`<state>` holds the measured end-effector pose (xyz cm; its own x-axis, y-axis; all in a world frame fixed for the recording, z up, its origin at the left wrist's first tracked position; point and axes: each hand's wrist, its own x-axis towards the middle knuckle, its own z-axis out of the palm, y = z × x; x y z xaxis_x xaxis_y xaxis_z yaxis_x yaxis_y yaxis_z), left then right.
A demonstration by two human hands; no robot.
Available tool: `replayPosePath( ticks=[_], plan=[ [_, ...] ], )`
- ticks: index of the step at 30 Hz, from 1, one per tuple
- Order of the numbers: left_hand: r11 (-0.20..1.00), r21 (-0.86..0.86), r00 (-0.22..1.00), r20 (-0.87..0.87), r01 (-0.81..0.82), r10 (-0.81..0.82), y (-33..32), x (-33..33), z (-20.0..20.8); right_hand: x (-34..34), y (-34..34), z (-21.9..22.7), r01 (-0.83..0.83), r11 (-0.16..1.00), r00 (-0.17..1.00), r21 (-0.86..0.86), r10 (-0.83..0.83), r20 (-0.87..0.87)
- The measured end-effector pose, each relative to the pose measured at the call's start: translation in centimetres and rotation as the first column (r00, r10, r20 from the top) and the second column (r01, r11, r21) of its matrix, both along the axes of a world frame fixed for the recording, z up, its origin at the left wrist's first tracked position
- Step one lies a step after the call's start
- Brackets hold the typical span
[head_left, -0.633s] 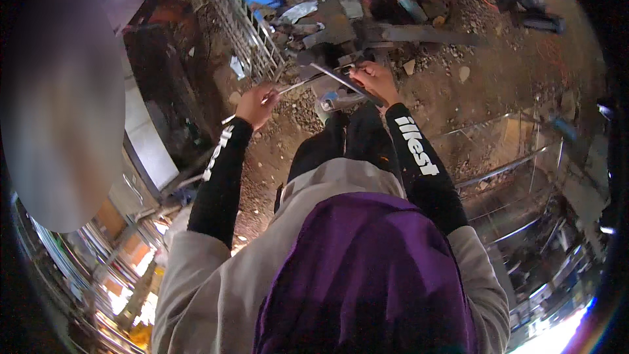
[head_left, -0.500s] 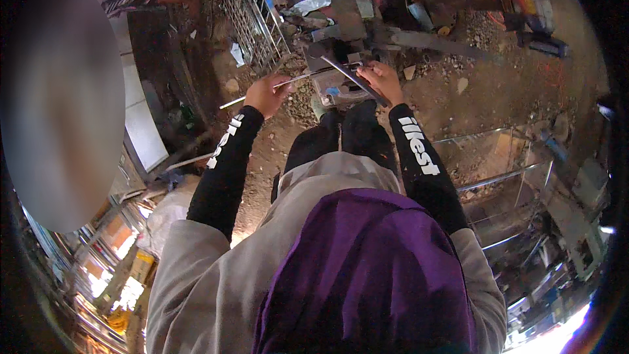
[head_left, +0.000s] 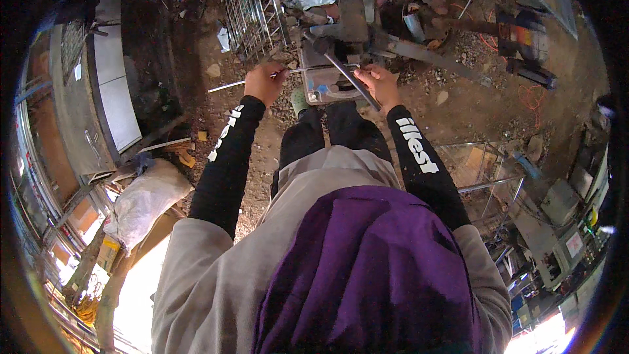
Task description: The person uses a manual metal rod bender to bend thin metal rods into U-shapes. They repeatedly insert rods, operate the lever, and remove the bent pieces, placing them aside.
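A thin, pale metal rod (head_left: pixel 226 86) runs through my left hand (head_left: pixel 265 83), whose fingers are closed around it. The rod continues across toward the fingertips of my right hand (head_left: pixel 380 85). A long dark bar (head_left: pixel 352 81) with a light edge slants beside my right hand, its lower end under the palm. The right fingers are bent and closed against the bar; whether they also pinch the rod's end I cannot tell. Beneath both lies a grey, box-like metal case (head_left: pixel 318 92) in front of my knees. A dark round piece (head_left: pixel 322 45) sits at the bar's far end.
A metal grille (head_left: pixel 252 10) leans at the far left of the case. Scrap metal and a long flat bar (head_left: pixel 429 54) lie beyond it. A white sack (head_left: pixel 154 200) rests at the left, below a pale panel (head_left: pixel 118 85). Metal frames (head_left: pixel 491 185) stand at the right.
The view has shifted slightly, and a blurred shape at the left is gone. The rod now lies flatter, my left hand having shifted a little. The dark bar stands somewhat steeper.
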<state>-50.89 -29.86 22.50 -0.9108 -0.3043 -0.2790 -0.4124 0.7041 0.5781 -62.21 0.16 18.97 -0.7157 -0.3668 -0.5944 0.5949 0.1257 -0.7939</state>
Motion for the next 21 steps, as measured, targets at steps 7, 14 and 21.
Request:
replayPosePath(
  ticks=[7,14,21],
  plan=[
    [0.988,0.137,0.996,0.066,-0.076,0.067,-0.2,0.2,0.0,0.1,0.0,-0.1,-0.007,0.997,1.0,-0.073,0.007,-0.011],
    [0.98,0.182,0.989,-0.111,-0.081,0.102,0.5,0.1,0.3,0.0,-0.2,-0.6,0.019,0.998,0.997,-0.055,-0.023,-0.071],
    [0.992,0.124,0.993,-0.103,-0.037,0.05,0.1,0.6,-0.2,-0.5,-0.5,1.4,-0.067,0.997,0.998,0.043,0.066,0.016]
  ],
)
